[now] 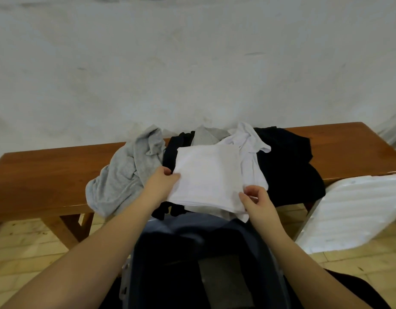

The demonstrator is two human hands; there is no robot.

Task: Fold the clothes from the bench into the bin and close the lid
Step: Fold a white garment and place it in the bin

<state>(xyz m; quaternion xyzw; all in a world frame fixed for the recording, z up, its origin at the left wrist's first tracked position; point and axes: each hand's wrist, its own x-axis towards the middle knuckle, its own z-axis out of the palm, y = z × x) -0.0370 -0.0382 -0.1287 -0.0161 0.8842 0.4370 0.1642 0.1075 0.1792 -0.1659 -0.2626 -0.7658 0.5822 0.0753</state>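
Observation:
A folded white garment (207,177) lies on top of the clothes pile on the wooden bench (47,172). My left hand (162,184) grips its left edge, thumb on top. My right hand (256,200) pinches its near right corner. Beside it lie a crumpled grey garment (123,177), a loose white garment (248,148) and a black garment (288,163). The dark blue bin (192,228) stands open just below the bench's front edge, between my forearms, with dark folded cloth inside (177,248).
A white ribbed lid (357,210) leans against the bench at the right. A pale wall rises behind the bench. Tiled floor shows under the bench and on both sides of the bin.

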